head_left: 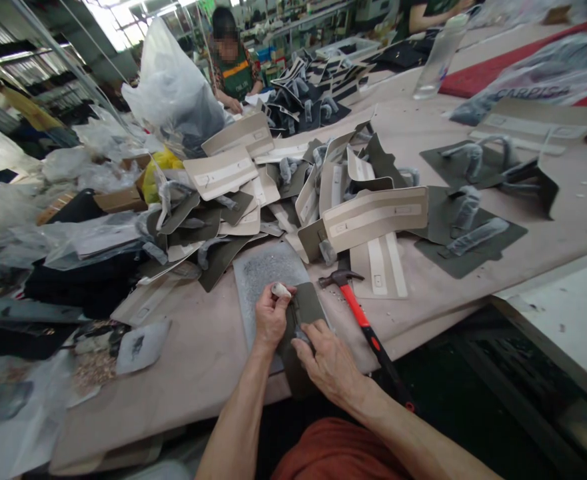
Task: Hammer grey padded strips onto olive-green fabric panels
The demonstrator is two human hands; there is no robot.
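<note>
A scuffed grey board (260, 267) lies on the table (198, 360). The left hand (272, 317) curls at a whitish stub (280, 290), gripped or worn, I can't tell. Over the board, a smooth olive panel (310, 303) runs lengthwise near to far. The right hand (326, 357) pinches its plastic-wrapped strap (300, 333). Farther right, a red-and-black claw hammer (356, 303) slants, head far.

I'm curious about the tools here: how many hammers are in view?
1: the hammer lies on the table, to the right of the right hand, its head toward the pile of panels and its handle past the edge. More could be hidden under that pile.
</note>
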